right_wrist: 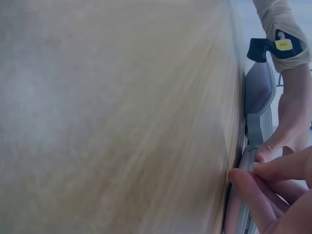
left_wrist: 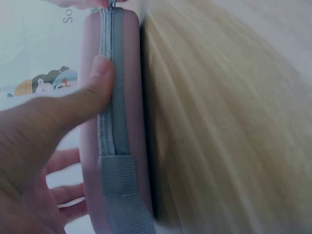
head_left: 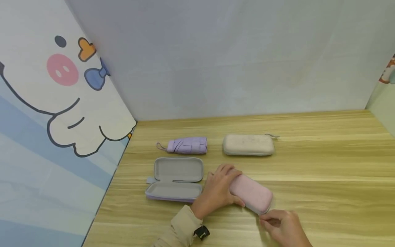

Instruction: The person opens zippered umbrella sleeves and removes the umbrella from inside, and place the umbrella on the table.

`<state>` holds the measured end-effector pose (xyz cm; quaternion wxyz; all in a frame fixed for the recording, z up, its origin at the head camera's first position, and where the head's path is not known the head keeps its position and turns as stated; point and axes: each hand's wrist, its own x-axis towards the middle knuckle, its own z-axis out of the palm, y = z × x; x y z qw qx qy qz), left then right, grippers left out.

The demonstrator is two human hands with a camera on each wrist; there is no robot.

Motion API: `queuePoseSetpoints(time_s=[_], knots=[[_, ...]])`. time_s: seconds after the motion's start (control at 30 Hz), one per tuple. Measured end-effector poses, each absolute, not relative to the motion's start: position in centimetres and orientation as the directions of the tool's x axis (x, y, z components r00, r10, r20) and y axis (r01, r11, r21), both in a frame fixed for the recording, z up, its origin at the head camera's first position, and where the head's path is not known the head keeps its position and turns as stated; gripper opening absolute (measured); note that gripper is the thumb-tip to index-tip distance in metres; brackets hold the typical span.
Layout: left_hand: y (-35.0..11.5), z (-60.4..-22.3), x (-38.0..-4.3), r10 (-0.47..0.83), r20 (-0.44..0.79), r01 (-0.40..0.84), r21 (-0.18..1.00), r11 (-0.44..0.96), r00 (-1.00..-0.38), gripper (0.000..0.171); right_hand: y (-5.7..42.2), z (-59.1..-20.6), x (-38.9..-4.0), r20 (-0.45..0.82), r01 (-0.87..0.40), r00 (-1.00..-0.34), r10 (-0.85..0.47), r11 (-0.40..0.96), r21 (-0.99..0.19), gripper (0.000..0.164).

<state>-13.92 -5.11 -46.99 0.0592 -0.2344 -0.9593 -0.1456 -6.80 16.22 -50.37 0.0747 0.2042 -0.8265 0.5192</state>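
Note:
A pink hard-shell zip case (head_left: pixel 251 192) lies on the table at a slant. My left hand (head_left: pixel 219 188) grips its far left end, fingers over the far side and thumb along the near side. In the left wrist view, that thumb presses on the grey zip (left_wrist: pixel 108 92), above a ribbed grey fabric tab (left_wrist: pixel 119 175). At the near right corner of the case, my right hand (head_left: pixel 282 224) pinches the zipper pull (left_wrist: pixel 112 5) between thumb and forefinger. The right wrist view has both hands close together along the zip edge.
Left of my hands stands an opened lilac case (head_left: pixel 178 169) with a grey lining. Behind it is a folded lilac umbrella (head_left: pixel 188 145) with a wrist loop. A cream zip case (head_left: pixel 248 144) lies farther back, near the white wall. A cartoon-printed panel (head_left: pixel 61 103) borders the left side.

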Motion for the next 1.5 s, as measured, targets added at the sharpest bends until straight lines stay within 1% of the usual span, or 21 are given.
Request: queuePoseSetpoints(time_s=[0.1, 0.17, 0.3, 0.4, 0.5, 0.63, 0.9, 1.07, 1.2, 1.5], knots=[[-5.4, -47.0, -13.8, 0.407, 0.16, 0.437, 0.287, 0.852, -0.899, 0.09, 16.1, -50.3, -6.9, 0.284, -0.353, -0.933, -0.222, 0.401, -0.846, 0.017], [-5.8, -46.9, -13.9, 0.391, 0.136, 0.413, 0.318, 0.853, -0.91, 0.09, 16.1, -50.3, -6.9, 0.264, -0.333, -0.94, -0.216, 0.414, -0.847, 0.017], [-6.9, -46.6, -14.1, 0.373, 0.056, 0.366, 0.375, 0.852, -0.926, 0.09, 16.2, -50.2, -7.1, 0.274, -0.342, -0.938, -0.212, 0.435, -0.833, 0.017], [-7.5, -46.4, -14.3, 0.377, 0.007, 0.351, 0.386, 0.853, -0.926, 0.089, 16.2, -50.1, -7.3, 0.284, -0.342, -0.939, -0.195, 0.443, -0.828, 0.019], [-7.8, -46.1, -14.5, 0.39, -0.012, 0.355, 0.39, 0.85, -0.921, 0.086, 16.1, -50.0, -7.4, 0.275, -0.324, -0.946, -0.171, 0.448, -0.833, 0.021], [-8.2, -46.1, -14.8, 0.376, -0.032, 0.328, 0.423, 0.845, -0.926, 0.084, 16.2, -50.1, -7.6, 0.272, -0.316, -0.949, -0.16, 0.454, -0.833, 0.022], [-8.6, -46.4, -14.6, 0.34, 0.004, 0.293, 0.516, 0.805, -0.941, 0.083, 16.2, -50.2, -8.1, 0.313, -0.349, -0.937, -0.155, 0.454, -0.82, 0.023], [-8.7, -46.7, -14.3, 0.321, 0.024, 0.277, 0.568, 0.775, -0.947, 0.082, 16.1, -50.0, -8.4, 0.287, -0.329, -0.944, -0.161, 0.445, -0.833, 0.021], [-8.7, -47.0, -14.2, 0.319, 0.047, 0.285, 0.585, 0.759, -0.947, 0.081, 16.0, -49.8, -8.6, 0.271, -0.315, -0.949, -0.16, 0.454, -0.833, 0.02], [-8.6, -47.1, -14.0, 0.3, 0.061, 0.275, 0.603, 0.749, -0.952, 0.08, 15.9, -49.8, -8.7, 0.279, -0.322, -0.947, -0.159, 0.466, -0.824, 0.019]])
